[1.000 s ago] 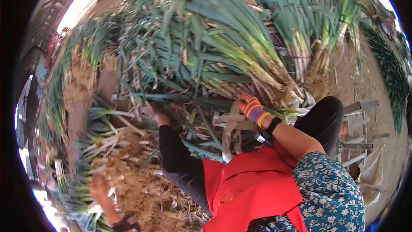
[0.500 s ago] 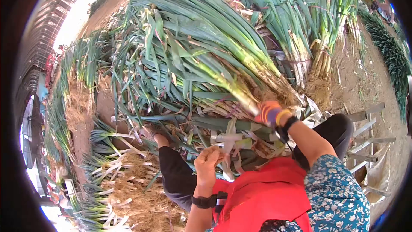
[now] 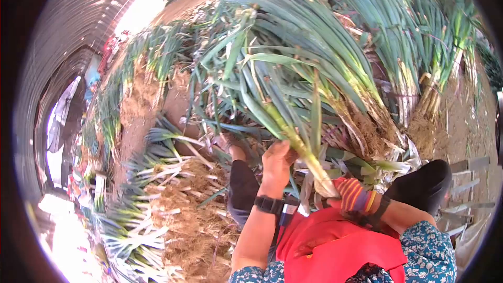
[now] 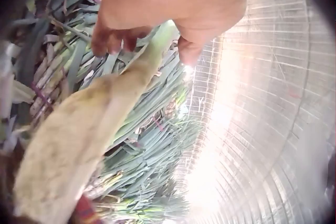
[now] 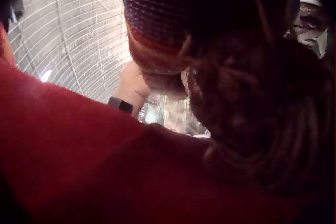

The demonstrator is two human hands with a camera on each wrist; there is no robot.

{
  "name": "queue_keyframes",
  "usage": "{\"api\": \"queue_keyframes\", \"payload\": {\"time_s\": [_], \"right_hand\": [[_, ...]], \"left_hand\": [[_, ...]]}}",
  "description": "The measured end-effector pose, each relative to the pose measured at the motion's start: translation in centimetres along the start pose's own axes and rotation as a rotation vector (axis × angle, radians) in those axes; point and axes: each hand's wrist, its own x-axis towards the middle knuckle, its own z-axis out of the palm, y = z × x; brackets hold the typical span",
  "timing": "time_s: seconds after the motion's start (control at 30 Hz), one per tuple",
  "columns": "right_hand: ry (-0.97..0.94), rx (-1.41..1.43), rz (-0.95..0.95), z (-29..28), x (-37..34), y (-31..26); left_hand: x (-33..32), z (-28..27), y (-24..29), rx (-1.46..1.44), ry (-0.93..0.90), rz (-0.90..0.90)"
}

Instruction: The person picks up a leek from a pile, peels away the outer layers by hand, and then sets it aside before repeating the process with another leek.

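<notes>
Beyond the hands and towards the right, a bundle of leeks (image 3: 401, 68) stands on the ground (image 3: 175, 97), a thin tie round its pale stalks. Ahead of both hands, a broad heap of leeks (image 3: 325, 47) spreads its green leaves. To the left of the left hand, more leeks lie in rows, their brown roots (image 3: 194, 225) massed together. A metal frame (image 3: 463, 188) is to the right of the right hand, and a curved, ribbed roof (image 3: 84, 15) arches over the far left.

One leek (image 3: 318, 172) slants between the hands, leaves pointing away, pale end towards the red apron (image 3: 335, 243). The bare left hand (image 3: 276, 165) is closed partway round its stalk, thumb on one side and fingers on the other. The right hand (image 3: 353, 195), in a striped glove, grips the root end, its fingers curled; the right wrist view is too dark for finer detail.
</notes>
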Motion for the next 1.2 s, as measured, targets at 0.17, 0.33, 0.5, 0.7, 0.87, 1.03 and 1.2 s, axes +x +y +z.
{"api": "queue_keyframes", "payload": {"time_s": [0.17,0.33,0.5,0.7,0.87,1.03,1.2], "right_hand": [[0.214,0.246,-0.057,3.6,0.0,2.7],[0.065,-0.252,-0.036,2.5,-0.2,2.0],[0.126,-0.467,-0.264,1.9,-3.0,3.4],[-0.114,-0.427,-0.106,2.0,0.7,1.7],[-0.07,-0.218,-0.065,0.0,4.7,-4.3],[-0.238,0.707,0.085,1.6,4.5,-4.3],[-0.02,0.713,0.112,3.9,2.9,-4.5]], "left_hand": [[-4.4,1.9,0.8,0.149,0.072,0.344],[-2.9,-3.7,-2.8,-0.163,0.174,-0.11],[-3.2,-4.3,-6.9,-0.232,0.15,-0.025],[-7.4,-2.6,-3.9,-0.079,0.129,0.212],[-9.8,-3.1,-1.3,-0.033,0.098,0.239],[-12.5,-1.8,-0.1,-0.132,0.133,0.286],[-12.2,-4.2,2.2,-0.105,0.193,0.466]]}}
